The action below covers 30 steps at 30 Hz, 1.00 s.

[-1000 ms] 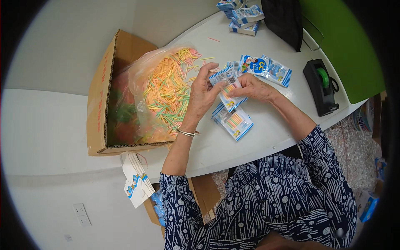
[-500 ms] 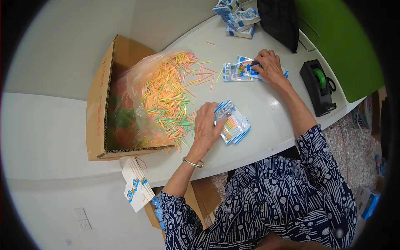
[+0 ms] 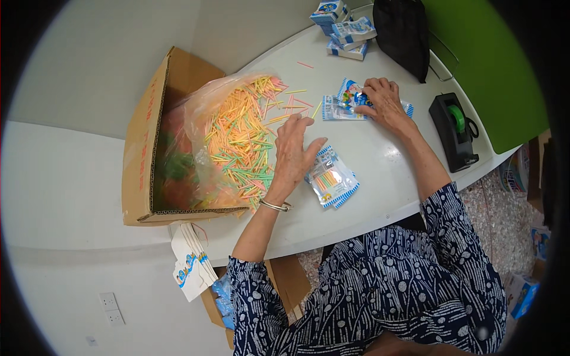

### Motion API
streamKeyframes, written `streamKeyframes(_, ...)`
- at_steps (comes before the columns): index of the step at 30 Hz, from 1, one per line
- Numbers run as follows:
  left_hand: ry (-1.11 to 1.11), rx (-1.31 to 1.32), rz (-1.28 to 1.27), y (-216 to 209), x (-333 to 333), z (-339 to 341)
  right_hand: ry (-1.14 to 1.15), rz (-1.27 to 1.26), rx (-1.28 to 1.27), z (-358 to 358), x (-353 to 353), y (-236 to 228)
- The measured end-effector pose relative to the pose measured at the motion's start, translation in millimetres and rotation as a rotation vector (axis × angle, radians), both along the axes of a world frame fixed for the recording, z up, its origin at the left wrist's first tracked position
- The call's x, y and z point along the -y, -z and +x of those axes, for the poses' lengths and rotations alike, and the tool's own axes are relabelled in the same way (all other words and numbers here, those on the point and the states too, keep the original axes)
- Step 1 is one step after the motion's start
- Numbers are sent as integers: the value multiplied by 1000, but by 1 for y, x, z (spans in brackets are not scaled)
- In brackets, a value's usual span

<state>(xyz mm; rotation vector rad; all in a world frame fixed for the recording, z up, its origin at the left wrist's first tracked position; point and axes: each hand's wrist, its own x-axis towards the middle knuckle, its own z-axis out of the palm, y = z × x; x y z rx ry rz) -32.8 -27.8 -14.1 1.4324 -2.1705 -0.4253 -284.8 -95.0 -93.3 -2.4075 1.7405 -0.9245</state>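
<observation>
Nearest, at the table's (image 3: 380,196) lower edge: folded flat white cartons (image 3: 191,266) with blue print, hanging off the near rim.

Left hand (image 3: 293,155): fingers spread wide, palm down, flat on the white tabletop at the edge of the loose sticks (image 3: 243,142). Grips nothing. Thumb side touches or just overlaps the filled packet (image 3: 331,179), a clear bag with blue border, coloured sticks inside, lying flat just right of the hand. Metal bangle (image 3: 275,206) on the wrist.

Sticks: thin, straight, plastic-looking, yellow, orange, green, pink. They spill in a heap out of a clear plastic bag (image 3: 202,130) that sits in a brown cardboard box (image 3: 145,142) tipped open toward the table. More coloured mass shows blurred through the bag inside the box. A few strays lie apart on the table further out.

Right hand (image 3: 383,101): fingers curled down, pressed on a small pile of flat blue-and-clear packets (image 3: 347,104). Cannot tell if it pinches one or only rests on top. Contents of these packets not readable.

Right of that: black tape dispenser (image 3: 454,132) with a green roll, near the table's right edge.

Furthest: black bag (image 3: 404,32), soft fabric, and beside it a stack of small blue-white boxes (image 3: 344,26) at the far rim.
</observation>
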Motion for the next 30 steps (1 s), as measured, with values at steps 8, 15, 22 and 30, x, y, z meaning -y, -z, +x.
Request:
streamKeyframes(8, 47, -53, 18, 1, 8, -6, -30, -19, 66, -7, 4, -8)
streamKeyframes(15, 73, -216, -143, -17, 30, -15, -348, 155, 532, 10, -9, -40)
streamKeyframes(22, 34, -185, 29, -3, 38, -18, -168, -88, -26, 19, -18, -42)
streamKeyframes(30, 225, -117, -180, -15, 33, -15, -453, 473, 648, 19, -26, -62)
